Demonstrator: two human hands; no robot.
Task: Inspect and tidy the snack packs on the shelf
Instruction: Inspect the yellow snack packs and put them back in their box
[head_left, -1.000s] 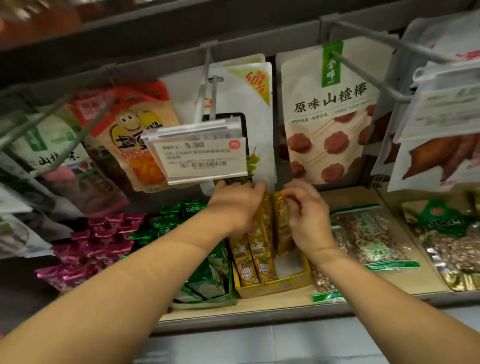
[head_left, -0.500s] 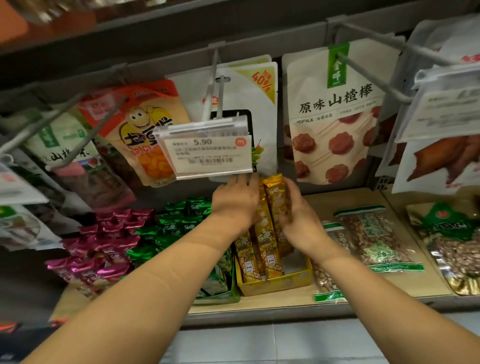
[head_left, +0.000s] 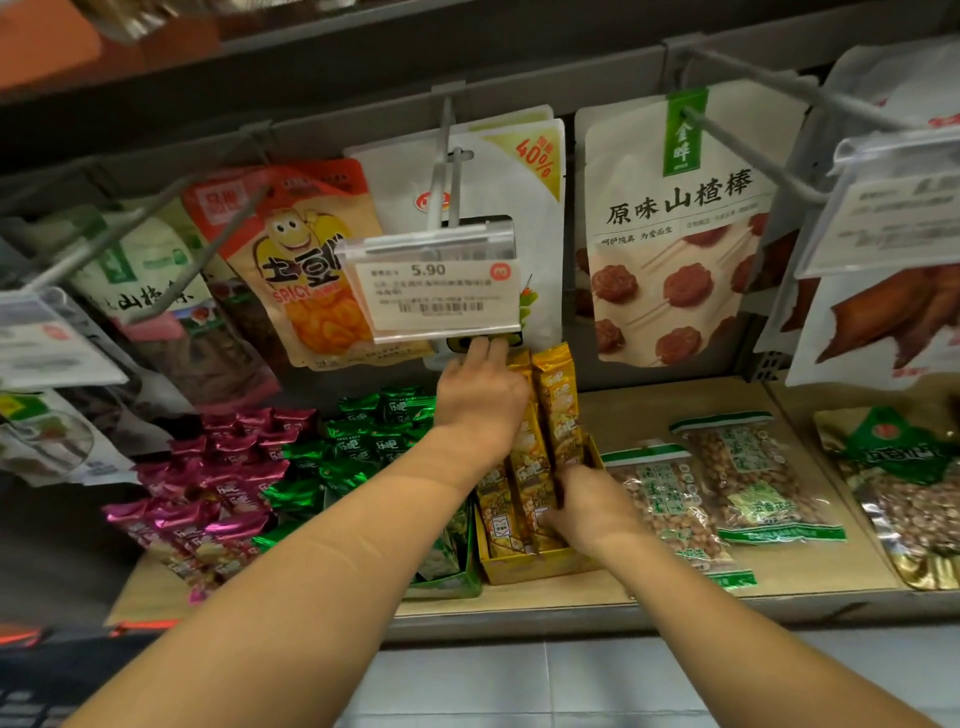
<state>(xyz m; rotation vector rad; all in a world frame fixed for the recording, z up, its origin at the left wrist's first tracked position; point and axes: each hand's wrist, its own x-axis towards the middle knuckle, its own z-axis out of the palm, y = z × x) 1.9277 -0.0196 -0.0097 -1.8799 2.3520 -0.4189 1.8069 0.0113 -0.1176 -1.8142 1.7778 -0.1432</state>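
Observation:
Several long yellow snack packs (head_left: 558, 410) stand upright in a yellow display box (head_left: 535, 566) on the wooden shelf (head_left: 613, 415). My left hand (head_left: 480, 400) rests flat against the left side of the packs' upper ends, fingers straight and reaching up behind the price tag (head_left: 441, 283). My right hand (head_left: 592, 506) is low at the box's right side, fingers curled onto the lower part of the packs.
Green packs (head_left: 374, 441) in a green box and pink packs (head_left: 228, 467) lie to the left. Clear bags of nuts (head_left: 748, 467) lie flat to the right. Hanging bags on metal pegs (head_left: 670, 223) crowd the space above the shelf.
My right hand has dropped from the packs' upper ends to their lower part at the box. My left hand stays at the tops with its fingers now straighter.

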